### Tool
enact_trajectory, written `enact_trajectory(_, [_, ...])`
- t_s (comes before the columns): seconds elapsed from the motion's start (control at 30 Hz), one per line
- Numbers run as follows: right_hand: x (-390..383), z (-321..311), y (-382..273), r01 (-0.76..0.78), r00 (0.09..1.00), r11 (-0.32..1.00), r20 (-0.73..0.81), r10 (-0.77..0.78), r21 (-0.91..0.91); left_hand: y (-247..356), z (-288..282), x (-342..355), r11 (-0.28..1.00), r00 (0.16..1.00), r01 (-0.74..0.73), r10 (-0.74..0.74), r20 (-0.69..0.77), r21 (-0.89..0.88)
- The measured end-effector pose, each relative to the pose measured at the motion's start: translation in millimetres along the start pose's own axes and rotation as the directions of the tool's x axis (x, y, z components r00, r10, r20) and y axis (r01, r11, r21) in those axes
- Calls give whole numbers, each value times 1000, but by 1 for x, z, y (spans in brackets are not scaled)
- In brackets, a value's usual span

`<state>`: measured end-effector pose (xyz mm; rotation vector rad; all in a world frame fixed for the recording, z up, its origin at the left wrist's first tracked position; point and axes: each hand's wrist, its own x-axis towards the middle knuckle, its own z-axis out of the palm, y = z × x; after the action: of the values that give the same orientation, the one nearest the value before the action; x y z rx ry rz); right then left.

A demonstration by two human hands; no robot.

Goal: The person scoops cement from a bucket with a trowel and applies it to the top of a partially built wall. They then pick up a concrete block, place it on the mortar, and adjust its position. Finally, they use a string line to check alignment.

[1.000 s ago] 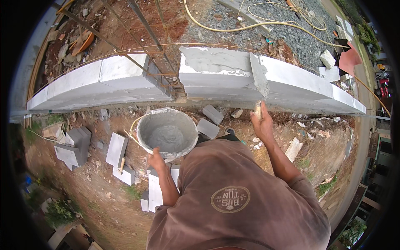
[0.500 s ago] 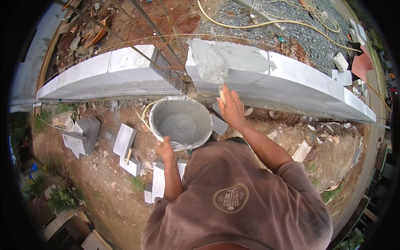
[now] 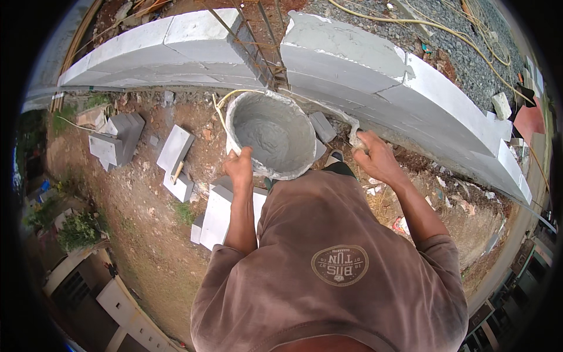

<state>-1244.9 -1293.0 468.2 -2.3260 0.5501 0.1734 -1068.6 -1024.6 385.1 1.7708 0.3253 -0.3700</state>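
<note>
My left hand (image 3: 238, 168) grips the near-left rim of a mortar-crusted bucket (image 3: 230, 126), which tilts against my front. Wet grey mortar (image 3: 271, 138) lies inside it. My right hand (image 3: 377, 157) is closed round the handle of a trowel (image 3: 337, 112), to the right of the bucket. The trowel's blade shows nearly edge-on and reaches left toward the bucket's far rim. Beyond it, a layer of grey mortar (image 3: 346, 46) covers the top of the end block of the right-hand white block wall (image 3: 457, 108).
Upright steel bars (image 3: 267, 44) stand in the gap beside the left-hand block wall (image 3: 138, 44). Loose blocks (image 3: 176, 149) lie on the dirt at left, with a wooden-handled tool (image 3: 177, 172) on them. Gravel (image 3: 463, 56) and a yellow hose (image 3: 410, 22) lie behind the wall.
My right hand has drawn the trowel off the wall top, down and to the right, turning its blade edge-on. The mortar layer is uncovered. My view has shifted; my left hand keeps the bucket.
</note>
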Motion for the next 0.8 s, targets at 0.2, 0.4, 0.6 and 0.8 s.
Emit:
enact_trajectory(0.2, [59,27,30,86,948,934,317,31,-348,49,25,-62,990,994,-62,50,93,128])
enact_trajectory(0.4, [56,72,58,-37,823,999,566,51,-36,41,63,-93,996,987,-89,89,132,-5])
enact_trajectory(0.6, [-9,-33,88,-451,751,799,652,100,397,33,77,-99,997,993,-14,23,112,-82])
enact_trajectory(0.8, [-47,-137,88,-414,902,781,328,282,467,14,98,-108,991,994,17,-2,114,-131])
